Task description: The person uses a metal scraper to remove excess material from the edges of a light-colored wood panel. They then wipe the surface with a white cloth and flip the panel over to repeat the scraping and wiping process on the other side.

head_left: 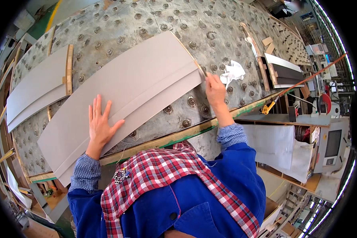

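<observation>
From my remote seat, I had the two hands well apart, both at the long grey panel (127, 79), which lay slantwise on the surface (152, 45) beneath the left hand and reached up to the right one. My left hand (100, 127) rested palm down with its fingers spread, pressed flat on the panel near its close edge and gripping nothing. My right hand (215, 92) was at the panel's right end, thumb and fingers drawn together by the corner; I could not tell whether they pinched the edge. The panel's near corner, to the left of my left hand, jutted past the surface's rim. Just beyond my right hand lay a crumpled white cloth (234, 71), and farther right a yellow nozzle (269, 107) sat near the rim with an orange hose (319, 72). Well left of my left hand lay a second grey panel (39, 83), a wooden strip (70, 67) along its end.
</observation>
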`<state>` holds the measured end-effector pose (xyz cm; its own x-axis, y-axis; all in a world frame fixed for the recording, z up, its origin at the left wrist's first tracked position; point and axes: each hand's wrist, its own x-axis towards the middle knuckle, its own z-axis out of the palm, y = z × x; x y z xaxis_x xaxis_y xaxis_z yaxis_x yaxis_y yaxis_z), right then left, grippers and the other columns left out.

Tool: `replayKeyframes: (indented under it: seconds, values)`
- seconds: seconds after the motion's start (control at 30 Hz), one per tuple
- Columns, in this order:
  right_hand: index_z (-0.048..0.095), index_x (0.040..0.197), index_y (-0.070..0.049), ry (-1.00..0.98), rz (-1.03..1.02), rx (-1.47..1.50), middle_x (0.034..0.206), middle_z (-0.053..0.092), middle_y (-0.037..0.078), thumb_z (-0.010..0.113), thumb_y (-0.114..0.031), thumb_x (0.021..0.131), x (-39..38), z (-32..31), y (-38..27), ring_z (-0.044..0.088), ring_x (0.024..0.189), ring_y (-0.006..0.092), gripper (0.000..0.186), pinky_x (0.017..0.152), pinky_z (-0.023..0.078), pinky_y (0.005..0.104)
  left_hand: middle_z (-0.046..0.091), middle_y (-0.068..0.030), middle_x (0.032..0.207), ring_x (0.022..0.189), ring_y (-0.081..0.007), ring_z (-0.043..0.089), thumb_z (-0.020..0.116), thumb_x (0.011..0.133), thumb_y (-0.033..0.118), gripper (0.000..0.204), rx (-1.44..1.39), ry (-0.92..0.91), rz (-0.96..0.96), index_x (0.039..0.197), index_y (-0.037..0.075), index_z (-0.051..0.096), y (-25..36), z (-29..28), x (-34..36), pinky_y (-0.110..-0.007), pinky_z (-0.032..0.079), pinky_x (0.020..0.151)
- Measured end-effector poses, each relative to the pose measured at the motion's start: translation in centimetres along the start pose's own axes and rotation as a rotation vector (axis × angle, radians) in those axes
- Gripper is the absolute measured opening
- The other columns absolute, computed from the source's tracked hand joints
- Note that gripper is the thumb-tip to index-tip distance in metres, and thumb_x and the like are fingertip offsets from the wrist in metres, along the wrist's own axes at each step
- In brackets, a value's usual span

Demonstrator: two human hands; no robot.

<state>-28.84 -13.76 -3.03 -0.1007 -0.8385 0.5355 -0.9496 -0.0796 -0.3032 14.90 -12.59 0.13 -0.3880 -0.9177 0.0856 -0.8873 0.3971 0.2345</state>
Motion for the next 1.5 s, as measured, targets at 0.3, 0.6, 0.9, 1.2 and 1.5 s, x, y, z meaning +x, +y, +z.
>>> replayKeyframes:
  seconds: [0.3, 0.6, 0.9, 1.2, 1.5]
  values:
    - [0.061, 0.114, -0.003, -0.059, -0.171, 0.322, 0.08, 0.059, 0.01, 0.057, -0.003, 0.08, -8.7, 3.2, -16.8, 0.059, 0.071, 0.0255, 0.034, 0.058, 0.05, 0.0364, 0.02, -0.0208, 0.151, 0.139, -0.0384, 0.021, 0.065, 0.079, 0.052, 0.076, 0.003, 0.015, -0.012, 0.136, 0.006, 0.044, 1.0, 0.3, 0.6, -0.05, 0.016, 0.113]
    - [0.061, 0.11, -0.007, -0.194, -0.342, 0.245, 0.075, 0.059, 0.008, 0.058, -0.007, 0.082, -6.9, 2.0, -13.2, 0.06, 0.065, 0.0235, 0.028, 0.054, 0.05, 0.0345, 0.018, -0.0192, 0.153, 0.141, -0.037, 0.018, 0.063, 0.081, 0.048, 0.073, -0.022, -0.033, -0.019, 0.137, 0.005, 0.043, 0.8, 0.0, 0.4, -0.048, 0.015, 0.114]
    - [0.067, 0.101, -0.011, -0.003, 0.012, -0.06, 0.076, 0.057, 0.012, 0.055, -0.012, 0.089, 0.3, -0.9, 1.0, 0.057, 0.064, 0.0298, 0.017, 0.055, 0.047, 0.039, 0.021, -0.0205, 0.151, 0.139, -0.038, 0.021, 0.065, 0.08, 0.048, 0.072, -0.009, 0.008, -0.023, 0.135, 0.007, 0.045, 1.2, 0.2, 0.2, -0.05, 0.016, 0.113]
    - [0.06, 0.115, -0.009, -0.242, -0.365, 0.296, 0.073, 0.055, 0.007, 0.058, -0.009, 0.081, -4.0, 0.7, -10.6, 0.057, 0.063, 0.0247, 0.034, 0.051, 0.048, 0.0359, 0.02, -0.0187, 0.152, 0.14, -0.0376, 0.019, 0.066, 0.08, 0.042, 0.07, -0.04, -0.005, -0.051, 0.136, 0.006, 0.044, 1.3, 0.1, 0.1, -0.05, 0.015, 0.114]
    - [0.065, 0.099, -0.01, -0.036, -0.052, -0.007, 0.074, 0.057, 0.01, 0.056, -0.014, 0.09, 1.8, -0.4, 1.6, 0.058, 0.061, 0.0302, 0.013, 0.053, 0.047, 0.0398, 0.023, -0.0183, 0.151, 0.139, -0.0376, 0.023, 0.068, 0.079, 0.044, 0.07, -0.05, 0.04, -0.026, 0.134, 0.007, 0.046, 1.6, -0.2, 0.4, -0.049, 0.017, 0.114]
